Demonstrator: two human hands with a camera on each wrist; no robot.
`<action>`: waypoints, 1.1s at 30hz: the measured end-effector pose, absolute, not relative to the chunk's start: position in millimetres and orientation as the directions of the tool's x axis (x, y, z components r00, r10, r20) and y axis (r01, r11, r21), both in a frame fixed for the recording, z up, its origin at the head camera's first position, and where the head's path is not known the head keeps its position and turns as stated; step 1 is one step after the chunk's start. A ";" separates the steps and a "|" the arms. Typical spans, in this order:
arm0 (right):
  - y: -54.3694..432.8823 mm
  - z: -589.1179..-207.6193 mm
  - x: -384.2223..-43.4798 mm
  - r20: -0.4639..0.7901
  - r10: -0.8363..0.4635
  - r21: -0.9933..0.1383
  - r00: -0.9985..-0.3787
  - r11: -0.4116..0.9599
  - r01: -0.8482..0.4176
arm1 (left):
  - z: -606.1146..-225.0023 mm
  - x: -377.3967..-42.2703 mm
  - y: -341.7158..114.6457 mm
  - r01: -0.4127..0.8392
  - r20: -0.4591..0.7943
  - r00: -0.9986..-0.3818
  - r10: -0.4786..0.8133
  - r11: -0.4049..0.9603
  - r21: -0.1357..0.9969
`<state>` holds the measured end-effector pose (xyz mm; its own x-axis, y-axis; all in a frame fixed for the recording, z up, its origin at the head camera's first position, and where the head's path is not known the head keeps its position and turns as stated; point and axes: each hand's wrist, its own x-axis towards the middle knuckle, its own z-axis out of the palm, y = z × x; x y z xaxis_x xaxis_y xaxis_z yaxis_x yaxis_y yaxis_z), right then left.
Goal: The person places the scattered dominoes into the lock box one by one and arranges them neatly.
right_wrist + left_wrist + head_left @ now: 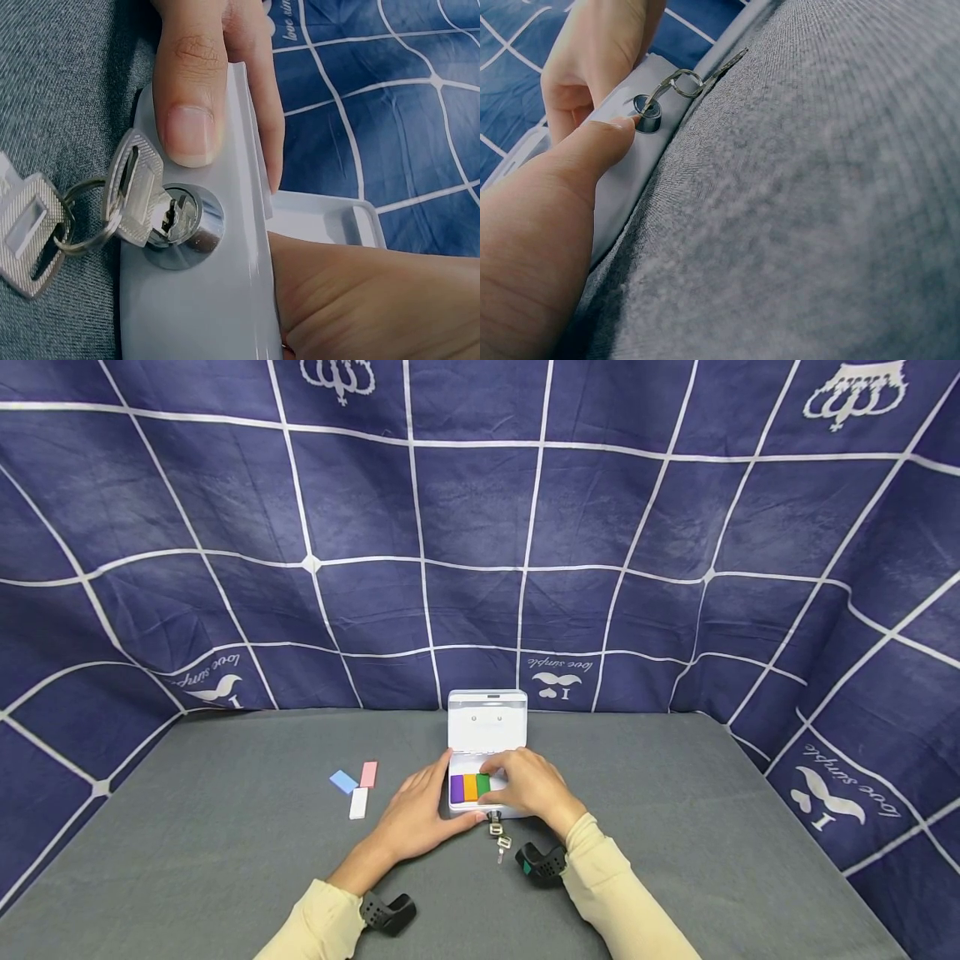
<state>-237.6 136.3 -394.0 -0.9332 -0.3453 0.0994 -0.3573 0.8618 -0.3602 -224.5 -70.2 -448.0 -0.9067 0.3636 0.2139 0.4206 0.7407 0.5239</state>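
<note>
A small white lockable box (487, 722) stands with its lid raised, hinged at the far side. Inside lie a purple block (457, 788), an orange block (470, 787) and a green block (483, 782), side by side. My right hand (531, 783) reaches into the box, thumb and index finger pinching the green block at its two ends. With the thumb on the front face and the fingers along the left side, my left hand (416, 817) holds the box. Next to that thumb is the round lock (206, 236), with a key (135, 187) in it.
From the key ring (86, 244) a second key (34, 232) dangles over the grey tabletop (247, 827). Left of the box lie a blue block (343, 782), a pink block (368, 774) and a white block (358, 803). Behind hangs a blue checked cloth (480, 510).
</note>
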 end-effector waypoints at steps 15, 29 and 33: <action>140.1 -398.9 -236.5 0.138 -0.350 -0.396 -0.926 0.838 -0.376 | -448.8 -224.3 -70.7 0.429 0.221 -0.903 0.368 0.740 0.519; 155.7 -410.4 -234.8 0.289 -0.380 -0.504 -0.879 0.720 -0.477 | -447.4 -224.5 -70.5 0.420 0.208 -0.906 0.367 0.737 0.529; 164.4 -411.2 -232.6 0.302 -0.397 -0.501 -0.867 0.707 -0.498 | -447.2 -224.4 -71.2 0.430 0.222 -0.902 0.370 0.736 0.522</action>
